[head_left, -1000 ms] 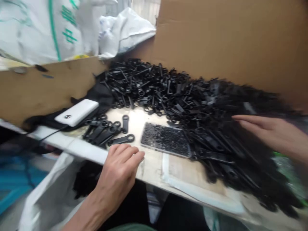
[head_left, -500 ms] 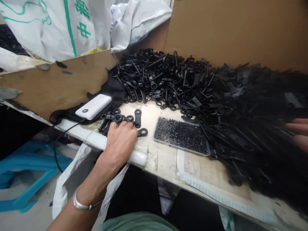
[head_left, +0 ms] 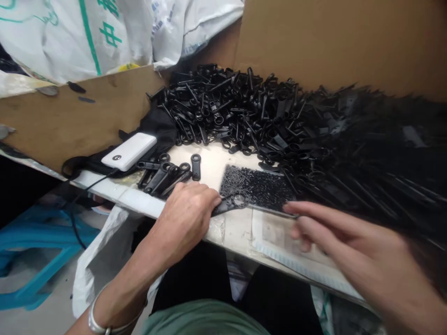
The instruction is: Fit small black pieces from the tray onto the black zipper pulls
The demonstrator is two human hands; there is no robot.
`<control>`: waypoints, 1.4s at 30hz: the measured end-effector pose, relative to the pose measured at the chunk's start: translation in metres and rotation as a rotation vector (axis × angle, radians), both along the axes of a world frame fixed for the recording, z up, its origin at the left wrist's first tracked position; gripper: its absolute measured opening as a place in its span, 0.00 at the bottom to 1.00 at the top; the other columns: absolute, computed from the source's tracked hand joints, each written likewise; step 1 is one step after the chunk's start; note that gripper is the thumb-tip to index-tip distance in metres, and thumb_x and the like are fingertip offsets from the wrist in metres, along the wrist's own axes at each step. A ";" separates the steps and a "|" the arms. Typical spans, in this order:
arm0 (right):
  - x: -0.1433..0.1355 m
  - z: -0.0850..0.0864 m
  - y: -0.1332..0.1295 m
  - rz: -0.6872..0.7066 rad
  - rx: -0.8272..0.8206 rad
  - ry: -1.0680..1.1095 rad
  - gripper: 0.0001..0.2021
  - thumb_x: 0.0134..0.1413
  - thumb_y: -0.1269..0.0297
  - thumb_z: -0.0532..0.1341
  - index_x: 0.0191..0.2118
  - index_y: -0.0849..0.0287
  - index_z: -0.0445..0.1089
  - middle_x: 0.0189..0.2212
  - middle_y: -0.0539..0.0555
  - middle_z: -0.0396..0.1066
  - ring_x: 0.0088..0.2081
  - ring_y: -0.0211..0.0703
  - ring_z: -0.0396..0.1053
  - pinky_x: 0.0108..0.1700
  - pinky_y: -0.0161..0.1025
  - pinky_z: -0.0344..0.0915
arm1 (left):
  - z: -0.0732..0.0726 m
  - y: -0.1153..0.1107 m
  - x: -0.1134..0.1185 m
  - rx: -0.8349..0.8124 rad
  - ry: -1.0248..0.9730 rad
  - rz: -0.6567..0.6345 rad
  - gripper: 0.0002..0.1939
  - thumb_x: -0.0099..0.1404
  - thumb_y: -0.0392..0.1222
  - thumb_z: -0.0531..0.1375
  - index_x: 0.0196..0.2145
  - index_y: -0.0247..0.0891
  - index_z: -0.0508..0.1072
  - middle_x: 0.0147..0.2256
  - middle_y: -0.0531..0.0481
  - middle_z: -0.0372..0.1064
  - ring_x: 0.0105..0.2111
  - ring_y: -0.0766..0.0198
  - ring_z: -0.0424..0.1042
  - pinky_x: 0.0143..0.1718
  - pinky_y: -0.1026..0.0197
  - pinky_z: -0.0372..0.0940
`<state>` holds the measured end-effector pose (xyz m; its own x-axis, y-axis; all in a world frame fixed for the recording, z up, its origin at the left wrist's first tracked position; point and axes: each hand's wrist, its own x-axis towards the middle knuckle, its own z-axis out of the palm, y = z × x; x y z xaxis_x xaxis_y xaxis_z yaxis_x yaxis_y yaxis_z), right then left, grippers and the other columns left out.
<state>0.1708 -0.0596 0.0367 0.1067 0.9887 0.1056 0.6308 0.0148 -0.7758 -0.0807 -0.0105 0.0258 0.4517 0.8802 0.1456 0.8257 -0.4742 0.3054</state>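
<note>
My left hand (head_left: 190,209) is closed on a flat black part with a ringed end (head_left: 228,204), which juts out to the right over the near left corner of the shallow tray. That clear tray (head_left: 257,187) holds a mass of tiny black pieces. My right hand (head_left: 349,237), slightly blurred, is at the tray's near right corner with thumb and fingers apart; nothing shows between them. Several similar black parts (head_left: 162,177) lie in a small group left of the tray, one (head_left: 196,167) standing apart from the others.
A large heap of black parts (head_left: 223,109) runs along the cardboard wall (head_left: 335,42) to the right. At the left are a white power bank (head_left: 129,151) with a cable, a blue stool (head_left: 45,260) below, and white sacks (head_left: 122,32) behind.
My left hand has moved right from the small group, now with a black part in it. My right hand has come in from the right edge to the tray. The view has shifted slightly.
</note>
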 end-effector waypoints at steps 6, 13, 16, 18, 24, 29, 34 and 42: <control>-0.030 -0.022 0.001 0.082 -0.220 0.367 0.19 0.56 0.58 0.61 0.52 0.59 0.70 0.27 0.52 0.76 0.22 0.38 0.72 0.28 0.37 0.73 | -0.008 -0.011 0.024 -0.041 -0.039 -0.174 0.11 0.67 0.30 0.50 0.30 0.38 0.68 0.30 0.51 0.66 0.33 0.61 0.64 0.38 0.55 0.53; -0.027 -0.038 -0.006 -0.016 -0.289 0.631 0.20 0.54 0.58 0.64 0.50 0.64 0.70 0.24 0.52 0.75 0.21 0.37 0.72 0.26 0.36 0.72 | -0.015 -0.014 0.035 -0.084 -0.007 -0.217 0.12 0.69 0.33 0.49 0.30 0.38 0.67 0.32 0.51 0.67 0.35 0.60 0.64 0.38 0.55 0.53; -0.026 -0.046 -0.008 -0.072 -0.316 0.699 0.21 0.53 0.58 0.65 0.50 0.65 0.69 0.24 0.53 0.76 0.22 0.38 0.73 0.27 0.35 0.73 | -0.017 -0.014 0.037 -0.108 -0.058 -0.216 0.13 0.71 0.37 0.48 0.31 0.38 0.68 0.31 0.51 0.68 0.35 0.60 0.65 0.38 0.55 0.54; -0.026 -0.050 -0.008 -0.111 -0.327 0.738 0.22 0.52 0.58 0.66 0.50 0.66 0.69 0.26 0.55 0.76 0.26 0.41 0.75 0.30 0.36 0.75 | -0.019 -0.015 0.038 -0.108 -0.094 -0.219 0.11 0.71 0.42 0.50 0.36 0.38 0.70 0.34 0.49 0.69 0.37 0.59 0.66 0.40 0.55 0.54; -0.027 -0.050 -0.009 -0.085 -0.384 0.673 0.24 0.51 0.56 0.65 0.51 0.65 0.69 0.29 0.56 0.77 0.28 0.43 0.76 0.30 0.38 0.75 | -0.029 -0.018 0.039 -0.087 -0.070 -0.273 0.06 0.66 0.36 0.57 0.41 0.39 0.69 0.37 0.49 0.70 0.39 0.59 0.66 0.39 0.55 0.53; -0.009 -0.040 -0.002 -0.075 -0.268 0.207 0.16 0.56 0.55 0.60 0.43 0.61 0.74 0.20 0.50 0.72 0.19 0.38 0.68 0.23 0.37 0.67 | -0.027 -0.017 0.041 -0.069 -0.004 -0.290 0.05 0.66 0.32 0.55 0.36 0.39 0.69 0.33 0.52 0.69 0.38 0.59 0.64 0.39 0.53 0.50; 0.006 -0.032 0.024 -0.045 0.004 -0.290 0.11 0.58 0.59 0.59 0.41 0.55 0.76 0.32 0.53 0.77 0.34 0.46 0.74 0.40 0.43 0.67 | -0.028 -0.014 0.046 -0.047 -0.026 -0.324 0.06 0.67 0.31 0.54 0.36 0.39 0.70 0.34 0.51 0.70 0.39 0.59 0.64 0.41 0.53 0.50; -0.009 -0.029 0.066 0.193 -0.085 -0.782 0.09 0.59 0.63 0.56 0.36 0.53 0.74 0.36 0.55 0.75 0.38 0.50 0.71 0.33 0.41 0.58 | -0.020 0.006 0.032 0.023 -0.024 -0.236 0.09 0.70 0.38 0.53 0.39 0.39 0.73 0.35 0.50 0.72 0.39 0.60 0.68 0.42 0.54 0.51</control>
<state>0.1615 0.0069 0.0081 -0.1402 0.9901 0.0032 0.9835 0.1397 -0.1150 -0.0484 -0.0049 0.0056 0.6409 0.7467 0.1781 0.6834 -0.6606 0.3106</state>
